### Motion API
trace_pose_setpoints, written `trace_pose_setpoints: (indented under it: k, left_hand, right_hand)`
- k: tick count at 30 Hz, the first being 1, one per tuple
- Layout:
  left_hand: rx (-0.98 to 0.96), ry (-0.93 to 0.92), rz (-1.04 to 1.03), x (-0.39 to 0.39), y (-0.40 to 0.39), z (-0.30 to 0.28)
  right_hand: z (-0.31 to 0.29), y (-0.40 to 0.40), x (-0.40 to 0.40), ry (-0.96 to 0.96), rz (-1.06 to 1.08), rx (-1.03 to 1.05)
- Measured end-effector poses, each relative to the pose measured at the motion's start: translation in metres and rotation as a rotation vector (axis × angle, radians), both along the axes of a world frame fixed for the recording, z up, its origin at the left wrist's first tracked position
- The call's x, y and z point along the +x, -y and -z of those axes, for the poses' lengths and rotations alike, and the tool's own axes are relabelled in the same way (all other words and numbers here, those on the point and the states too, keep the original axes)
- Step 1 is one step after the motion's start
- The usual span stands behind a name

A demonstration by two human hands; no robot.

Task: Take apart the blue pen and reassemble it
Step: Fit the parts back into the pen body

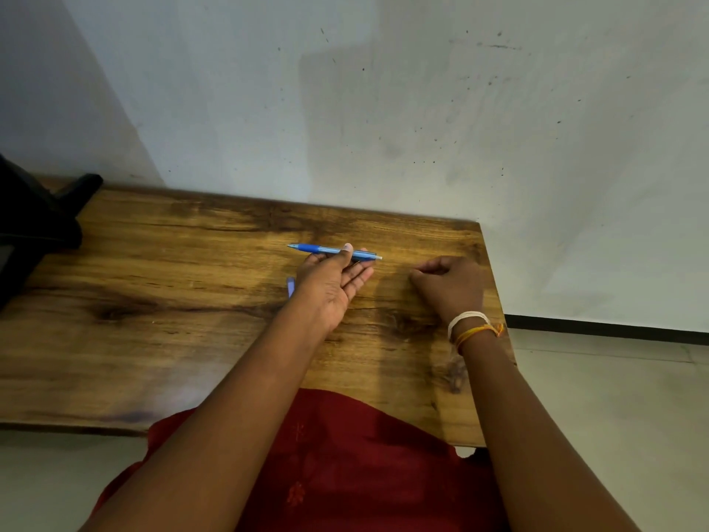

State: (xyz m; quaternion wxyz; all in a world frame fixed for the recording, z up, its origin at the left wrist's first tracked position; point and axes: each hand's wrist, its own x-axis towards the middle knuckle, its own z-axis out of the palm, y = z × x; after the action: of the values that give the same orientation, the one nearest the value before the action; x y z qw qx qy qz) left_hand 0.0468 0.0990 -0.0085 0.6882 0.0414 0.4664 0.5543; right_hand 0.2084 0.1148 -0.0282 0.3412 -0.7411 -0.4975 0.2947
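Blue pen (333, 250), whole, lies across our left hand (330, 283) at frame centre, thumb pinning it over the wooden table (153, 282). Our right hand (449, 284) rests curled, empty. Disassembly looks unstarted; next, the right hand must grip one end.
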Motion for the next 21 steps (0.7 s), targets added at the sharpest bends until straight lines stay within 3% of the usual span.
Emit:
trace_pose_setpoints:
  k: [3, 6, 12, 21]
  left_hand:
    - [-0.01, -0.006, -0.019, -0.002, -0.003, 0.001]
    - [-0.006, -0.018, -0.039, -0.005, -0.005, 0.0]
    - [-0.007, -0.028, -0.047, -0.005, -0.003, 0.0]
    - [0.021, -0.042, -0.028, -0.016, -0.008, 0.007]
  right_hand:
    - [-0.006, 0.001, -0.01, -0.445, -0.057, -0.025]
    - [-0.009, 0.006, -0.017, -0.65, -0.144, 0.006]
    - [-0.012, 0.008, -0.02, -0.751, -0.236, 0.051]
    - [-0.011, 0.006, -0.036, -0.643, -0.229, 0.091]
